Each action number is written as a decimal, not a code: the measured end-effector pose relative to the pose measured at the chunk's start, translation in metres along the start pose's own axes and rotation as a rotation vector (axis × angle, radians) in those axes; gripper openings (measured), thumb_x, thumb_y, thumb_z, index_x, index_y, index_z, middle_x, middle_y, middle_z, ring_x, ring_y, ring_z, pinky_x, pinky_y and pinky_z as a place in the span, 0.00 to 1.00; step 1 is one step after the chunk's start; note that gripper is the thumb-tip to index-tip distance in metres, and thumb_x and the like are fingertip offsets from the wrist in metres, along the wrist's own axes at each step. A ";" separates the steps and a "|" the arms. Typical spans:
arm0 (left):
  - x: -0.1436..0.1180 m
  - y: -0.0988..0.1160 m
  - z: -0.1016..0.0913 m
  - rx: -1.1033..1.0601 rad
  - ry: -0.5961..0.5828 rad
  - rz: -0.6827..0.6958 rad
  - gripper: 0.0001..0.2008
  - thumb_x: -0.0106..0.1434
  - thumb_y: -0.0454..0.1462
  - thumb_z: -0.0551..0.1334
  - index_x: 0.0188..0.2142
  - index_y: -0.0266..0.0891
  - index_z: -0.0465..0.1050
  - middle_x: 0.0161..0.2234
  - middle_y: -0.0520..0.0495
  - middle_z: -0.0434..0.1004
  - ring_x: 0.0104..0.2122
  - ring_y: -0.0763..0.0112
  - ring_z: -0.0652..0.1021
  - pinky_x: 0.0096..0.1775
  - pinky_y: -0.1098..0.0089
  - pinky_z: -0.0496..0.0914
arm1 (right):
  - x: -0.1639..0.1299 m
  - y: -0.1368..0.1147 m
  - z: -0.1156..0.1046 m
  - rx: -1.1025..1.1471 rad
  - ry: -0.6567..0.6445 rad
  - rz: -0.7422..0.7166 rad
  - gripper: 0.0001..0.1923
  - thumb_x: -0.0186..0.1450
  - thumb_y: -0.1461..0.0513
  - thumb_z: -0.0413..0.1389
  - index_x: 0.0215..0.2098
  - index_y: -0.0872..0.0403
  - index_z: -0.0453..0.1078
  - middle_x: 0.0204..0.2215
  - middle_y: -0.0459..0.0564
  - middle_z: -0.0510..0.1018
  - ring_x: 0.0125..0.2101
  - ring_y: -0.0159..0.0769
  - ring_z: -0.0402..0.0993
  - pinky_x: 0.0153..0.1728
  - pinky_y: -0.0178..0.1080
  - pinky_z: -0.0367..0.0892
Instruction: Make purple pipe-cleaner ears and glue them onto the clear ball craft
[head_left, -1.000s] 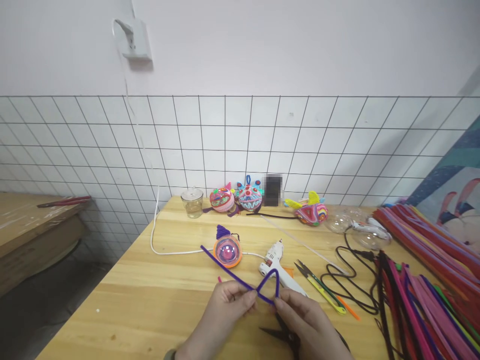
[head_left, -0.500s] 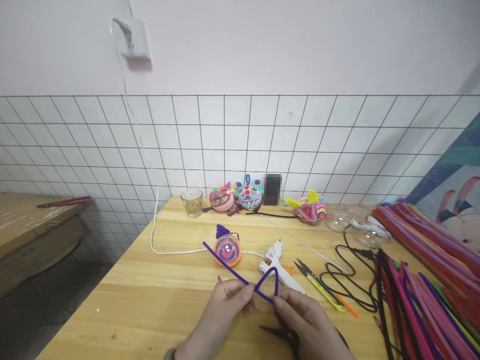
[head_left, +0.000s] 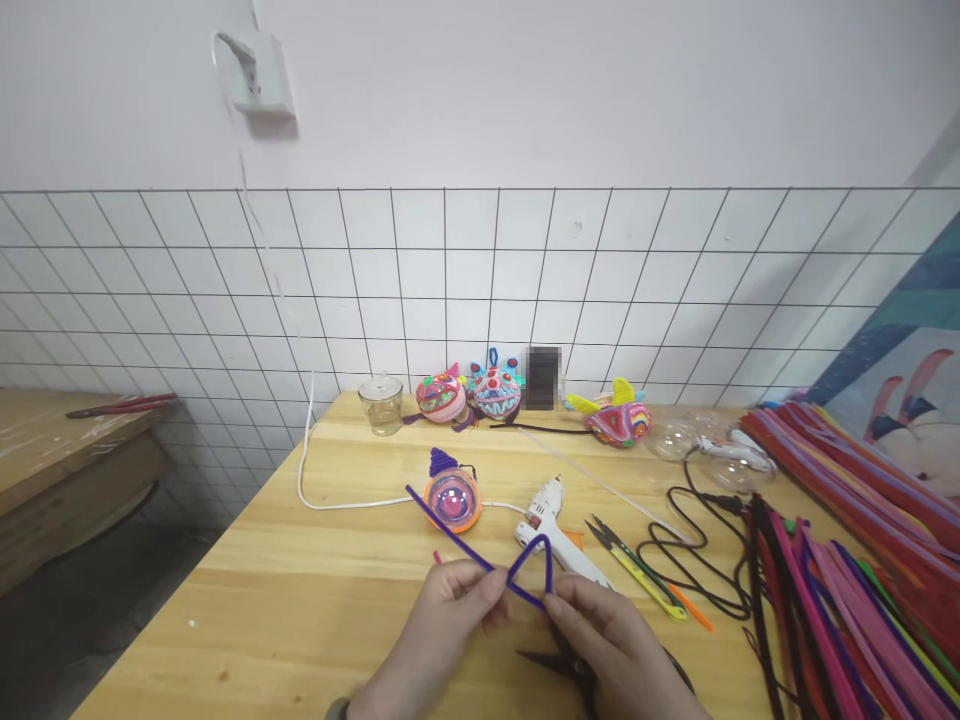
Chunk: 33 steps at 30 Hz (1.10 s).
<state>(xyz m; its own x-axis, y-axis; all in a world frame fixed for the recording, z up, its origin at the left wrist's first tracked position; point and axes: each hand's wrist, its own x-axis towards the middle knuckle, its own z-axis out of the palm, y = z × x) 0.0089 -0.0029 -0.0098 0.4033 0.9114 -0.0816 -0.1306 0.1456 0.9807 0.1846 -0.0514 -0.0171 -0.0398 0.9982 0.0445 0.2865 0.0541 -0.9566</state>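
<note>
Both hands, left hand (head_left: 450, 625) and right hand (head_left: 615, 645), pinch 1 purple pipe cleaner (head_left: 517, 570) near the desk (head_left: 300, 600) front, glue gun (head_left: 551, 520) just beyond; no legible writing.

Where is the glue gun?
The glue gun lies on the table just beyond the two hands, right of the orange ball and left of the snips, partly behind the purple pipe cleaner.

Both hands, the left hand (head_left: 442, 625) and the right hand (head_left: 611, 640), are running off the bottom edge at the wrists. The right one is covering most of the black scissors (head_left: 551, 662) beneath it. A small upright object (head_left: 543, 377) by the tiled wall is showing only as a blur, and the pile of pipe cleaners (head_left: 862, 560) is running off the right edge.
</note>
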 end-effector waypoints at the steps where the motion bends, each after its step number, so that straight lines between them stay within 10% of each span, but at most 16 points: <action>1: 0.000 0.000 0.000 -0.002 0.006 0.000 0.24 0.49 0.55 0.65 0.16 0.34 0.73 0.15 0.50 0.70 0.18 0.77 0.65 0.25 0.73 0.59 | 0.000 0.001 0.000 0.003 0.002 -0.001 0.19 0.64 0.50 0.52 0.25 0.55 0.70 0.23 0.46 0.70 0.26 0.34 0.65 0.26 0.31 0.63; 9: 0.001 0.002 0.000 0.021 0.050 -0.008 0.24 0.44 0.55 0.67 0.17 0.34 0.73 0.15 0.51 0.70 0.18 0.76 0.65 0.24 0.73 0.58 | 0.002 -0.007 -0.008 0.019 0.033 -0.092 0.18 0.66 0.52 0.50 0.26 0.54 0.70 0.24 0.47 0.74 0.28 0.36 0.70 0.30 0.33 0.67; 15: -0.001 0.003 0.004 0.095 0.088 0.048 0.24 0.46 0.56 0.66 0.17 0.35 0.70 0.16 0.52 0.68 0.20 0.75 0.65 0.27 0.73 0.60 | 0.001 -0.009 -0.013 -0.138 0.309 -0.350 0.08 0.66 0.58 0.53 0.36 0.50 0.73 0.36 0.50 0.77 0.41 0.40 0.72 0.45 0.38 0.64; 19: -0.005 0.004 0.009 0.033 -0.036 0.016 0.22 0.48 0.53 0.66 0.21 0.35 0.71 0.19 0.53 0.68 0.22 0.76 0.66 0.28 0.74 0.61 | -0.001 -0.011 -0.012 -0.185 0.313 -0.464 0.07 0.65 0.61 0.54 0.37 0.49 0.74 0.39 0.51 0.77 0.45 0.41 0.70 0.49 0.41 0.63; 25: -0.013 0.002 0.005 -0.118 -0.355 -0.147 0.20 0.50 0.50 0.67 0.28 0.33 0.75 0.20 0.50 0.71 0.20 0.76 0.67 0.27 0.73 0.61 | 0.001 -0.013 -0.020 -0.060 0.254 -0.227 0.12 0.67 0.57 0.51 0.35 0.52 0.75 0.34 0.52 0.80 0.38 0.40 0.76 0.40 0.38 0.72; 33: -0.022 0.014 0.003 -0.050 -0.565 -0.235 0.24 0.47 0.55 0.67 0.24 0.33 0.76 0.21 0.49 0.70 0.21 0.75 0.68 0.27 0.73 0.60 | 0.009 0.005 -0.009 -0.474 0.167 -0.754 0.11 0.65 0.60 0.55 0.43 0.41 0.75 0.47 0.51 0.75 0.47 0.43 0.72 0.44 0.43 0.71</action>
<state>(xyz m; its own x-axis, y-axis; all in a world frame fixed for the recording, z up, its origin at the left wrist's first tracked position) 0.0015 -0.0218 0.0064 0.8425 0.5097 -0.1745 -0.0167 0.3485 0.9372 0.1939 -0.0420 -0.0194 -0.2482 0.6822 0.6878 0.6061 0.6632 -0.4392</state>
